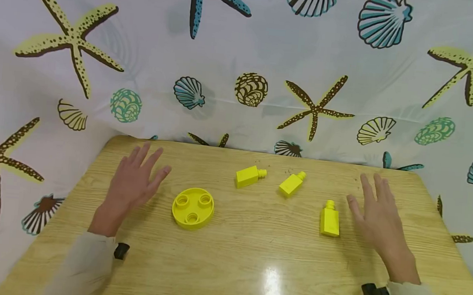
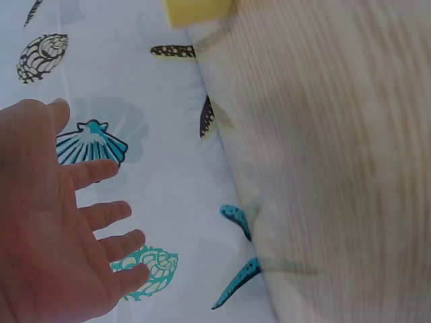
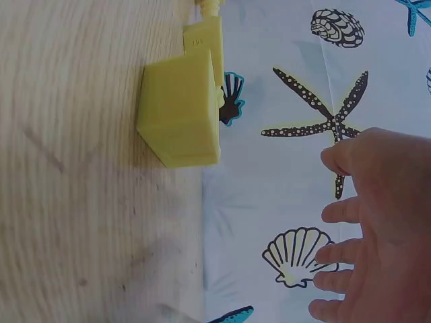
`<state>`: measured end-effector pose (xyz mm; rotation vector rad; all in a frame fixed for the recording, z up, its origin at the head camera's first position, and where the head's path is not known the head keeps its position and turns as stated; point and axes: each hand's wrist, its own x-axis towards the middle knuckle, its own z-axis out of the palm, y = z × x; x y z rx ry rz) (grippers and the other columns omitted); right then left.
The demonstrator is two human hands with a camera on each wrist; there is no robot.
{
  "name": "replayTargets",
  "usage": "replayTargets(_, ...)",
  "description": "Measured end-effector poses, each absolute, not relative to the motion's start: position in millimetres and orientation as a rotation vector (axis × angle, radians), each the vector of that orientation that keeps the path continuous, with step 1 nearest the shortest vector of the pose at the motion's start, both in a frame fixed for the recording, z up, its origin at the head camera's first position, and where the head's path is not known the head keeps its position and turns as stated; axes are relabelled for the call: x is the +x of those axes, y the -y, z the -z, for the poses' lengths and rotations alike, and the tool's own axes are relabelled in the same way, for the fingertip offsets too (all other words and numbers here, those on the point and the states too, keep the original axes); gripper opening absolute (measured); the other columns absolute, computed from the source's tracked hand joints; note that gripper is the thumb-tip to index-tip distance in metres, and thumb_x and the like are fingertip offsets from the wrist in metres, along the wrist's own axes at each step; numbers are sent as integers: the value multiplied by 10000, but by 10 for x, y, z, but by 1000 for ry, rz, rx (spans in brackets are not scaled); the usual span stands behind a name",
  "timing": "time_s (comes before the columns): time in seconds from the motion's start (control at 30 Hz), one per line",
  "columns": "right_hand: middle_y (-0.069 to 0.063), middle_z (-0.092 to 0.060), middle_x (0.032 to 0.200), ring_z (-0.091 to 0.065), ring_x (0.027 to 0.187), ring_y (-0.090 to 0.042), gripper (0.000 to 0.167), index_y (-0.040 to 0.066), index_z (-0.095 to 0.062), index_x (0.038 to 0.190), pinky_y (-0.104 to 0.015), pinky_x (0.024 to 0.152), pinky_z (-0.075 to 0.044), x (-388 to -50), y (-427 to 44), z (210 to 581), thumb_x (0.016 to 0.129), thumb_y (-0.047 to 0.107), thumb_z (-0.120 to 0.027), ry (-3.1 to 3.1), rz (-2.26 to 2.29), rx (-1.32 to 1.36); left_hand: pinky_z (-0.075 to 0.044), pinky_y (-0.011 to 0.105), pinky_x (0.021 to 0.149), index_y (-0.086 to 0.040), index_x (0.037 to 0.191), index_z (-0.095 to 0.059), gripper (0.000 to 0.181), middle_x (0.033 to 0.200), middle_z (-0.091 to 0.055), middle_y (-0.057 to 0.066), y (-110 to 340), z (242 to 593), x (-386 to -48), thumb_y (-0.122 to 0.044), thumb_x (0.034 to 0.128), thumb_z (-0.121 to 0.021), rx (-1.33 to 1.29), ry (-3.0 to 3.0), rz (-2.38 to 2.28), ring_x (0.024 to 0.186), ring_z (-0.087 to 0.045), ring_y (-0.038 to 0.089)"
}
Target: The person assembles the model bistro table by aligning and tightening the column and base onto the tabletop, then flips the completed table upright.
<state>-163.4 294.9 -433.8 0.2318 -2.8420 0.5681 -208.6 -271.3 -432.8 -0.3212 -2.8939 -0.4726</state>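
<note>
My left hand, fingers spread, is over the left side of the table and holds nothing. Just right of it lies a round yellow disc with three raised sockets on top. On the right side my right hand is likewise spread and bare. Nearest to it is a yellow block with a threaded neck, apart from the fingers. Two more such blocks lie farther back, a left one and a middle one. In the right wrist view a yellow block looms close, its neck hidden.
All the pieces lie on a light wood table. A white cloth printed with starfish and shells hangs along its back edge and both sides. Dark bands sit at the wrists, by pale sleeves.
</note>
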Motion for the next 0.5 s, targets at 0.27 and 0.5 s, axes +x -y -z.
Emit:
replayTargets(0.27,-256,-99,1673,-169,1475,-555,666,78,-199,1642,-833,992,-302,-1517,-2788,4477,1102,376,-450,2772,-883,211,-225,754,1129,-119,1631,-281,653,1693,-95,216,2471,4434,-1842,-470,1098,-415,-361,2834,872,1504,-159,505)
replayTargets(0.5,-317,-311,1555,-375,1359,-530,640,-5,-275,1595,-739,1035,-372,-1490,-2702,4509,1097,341,-477,2699,-1050,185,-210,751,1141,-140,1646,-231,706,1687,-102,209,2349,4506,-1739,-451,1075,-506,-350,2823,1135,1507,-160,493)
